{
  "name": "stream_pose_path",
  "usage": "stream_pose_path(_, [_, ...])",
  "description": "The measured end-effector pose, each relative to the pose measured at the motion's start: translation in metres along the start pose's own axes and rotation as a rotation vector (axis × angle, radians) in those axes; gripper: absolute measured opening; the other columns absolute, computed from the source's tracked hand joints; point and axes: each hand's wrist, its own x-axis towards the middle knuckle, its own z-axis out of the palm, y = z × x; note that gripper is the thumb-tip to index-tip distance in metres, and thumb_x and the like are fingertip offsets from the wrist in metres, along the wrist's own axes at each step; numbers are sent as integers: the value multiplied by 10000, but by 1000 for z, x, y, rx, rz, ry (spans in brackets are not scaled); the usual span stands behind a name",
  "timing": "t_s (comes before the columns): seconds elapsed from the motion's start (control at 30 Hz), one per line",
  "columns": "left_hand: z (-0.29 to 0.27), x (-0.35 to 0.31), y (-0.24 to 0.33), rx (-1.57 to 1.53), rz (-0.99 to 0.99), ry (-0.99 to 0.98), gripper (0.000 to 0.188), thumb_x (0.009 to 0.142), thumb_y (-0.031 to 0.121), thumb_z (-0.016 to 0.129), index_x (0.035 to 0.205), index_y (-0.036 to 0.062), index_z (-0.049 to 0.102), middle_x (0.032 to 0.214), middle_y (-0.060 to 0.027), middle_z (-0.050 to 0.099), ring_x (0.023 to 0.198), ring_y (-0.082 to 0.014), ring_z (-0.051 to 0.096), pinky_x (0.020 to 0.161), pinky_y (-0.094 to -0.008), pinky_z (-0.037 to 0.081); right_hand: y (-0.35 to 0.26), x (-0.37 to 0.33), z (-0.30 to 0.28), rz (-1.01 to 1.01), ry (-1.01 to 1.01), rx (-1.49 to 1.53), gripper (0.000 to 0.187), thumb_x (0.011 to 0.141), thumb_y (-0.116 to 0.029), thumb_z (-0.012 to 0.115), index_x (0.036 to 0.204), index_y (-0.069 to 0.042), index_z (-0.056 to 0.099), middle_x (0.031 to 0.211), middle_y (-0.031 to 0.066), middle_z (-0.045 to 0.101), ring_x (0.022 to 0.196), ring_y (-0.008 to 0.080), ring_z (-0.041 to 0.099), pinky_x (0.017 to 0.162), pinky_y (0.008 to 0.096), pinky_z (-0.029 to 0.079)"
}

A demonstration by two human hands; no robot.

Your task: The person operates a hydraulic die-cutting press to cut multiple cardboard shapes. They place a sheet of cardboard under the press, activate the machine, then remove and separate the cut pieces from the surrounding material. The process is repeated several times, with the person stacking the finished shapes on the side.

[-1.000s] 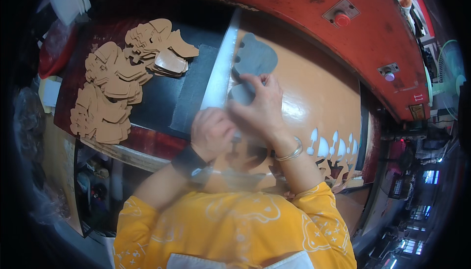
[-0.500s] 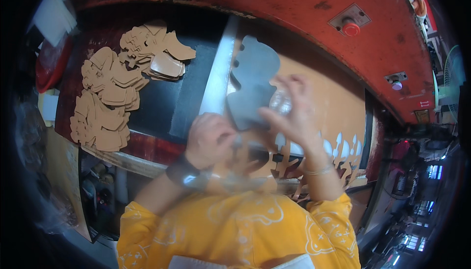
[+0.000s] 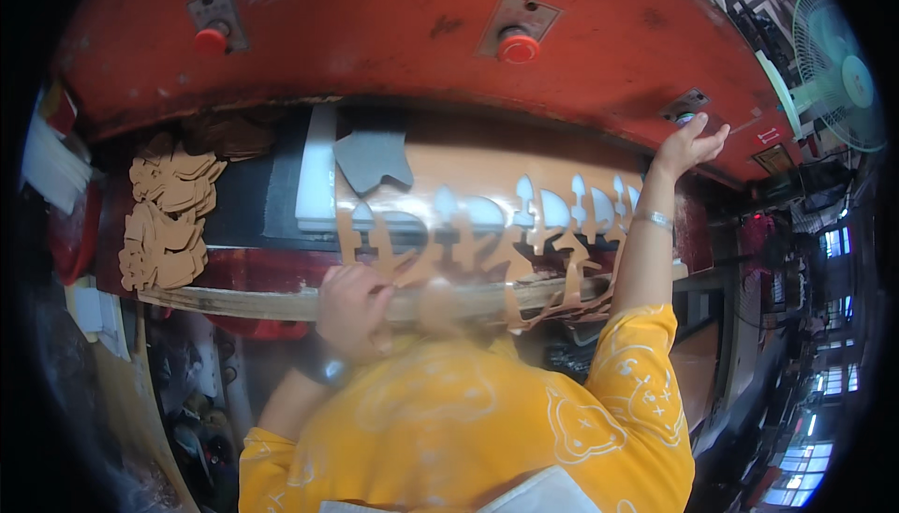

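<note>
My right hand (image 3: 693, 146) is raised to a small button (image 3: 685, 119) on the red machine front, its fingers stretched and apart with nothing in them. Low at the left, my left hand (image 3: 351, 305) is closed, its fingertips beside the cut edge of a tan sheet (image 3: 468, 159). Blur hides whether anything is pinched there. A grey shaped plate (image 3: 375, 161) lies on the sheet's left end, its far part out of sight beneath the red machine body (image 3: 375, 36). Cut-out gaps along the sheet's near edge show a white board (image 3: 316, 176) underneath, and ragged tan strips hang over the front.
Stacks of tan cut pieces (image 3: 169, 223) stand on the bed's left side. A wooden rail (image 3: 243, 302) runs along the front edge. Two red knobs, a left one (image 3: 212, 39) and a middle one (image 3: 519, 46), jut from the machine. A green fan (image 3: 847, 78) is at the far right.
My right hand has left the grey plate and risen right to the button. My left hand has moved down and left. The view has shifted, and the machine body now covers part of the plate.
</note>
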Motion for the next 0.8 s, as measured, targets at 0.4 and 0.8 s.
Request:
stream_pose_path(0.4, [12, -16, -7, 212, 16, 74, 88, 791, 177, 668, 784, 96, 635, 807, -80, 609, 823, -284, 590, 730, -396, 419, -23, -78, -127, 136, -372, 122, 602, 971, -264, 506, 1418, 64, 272, 1391, 215, 374, 1273, 293, 395, 1088, 377, 287])
stream_pose_path(0.8, [17, -24, -1, 332, -27, 97, 160, 791, 226, 664, 703, 93, 650, 772, -79, 598, 842, -277, 587, 771, -415, 424, -61, -159, -205, -508, -1524, -147, 299, 744, -144, 669, 1013, -13, 652, 1002, 170, 627, 1138, 411, 475, 999, 482, 389])
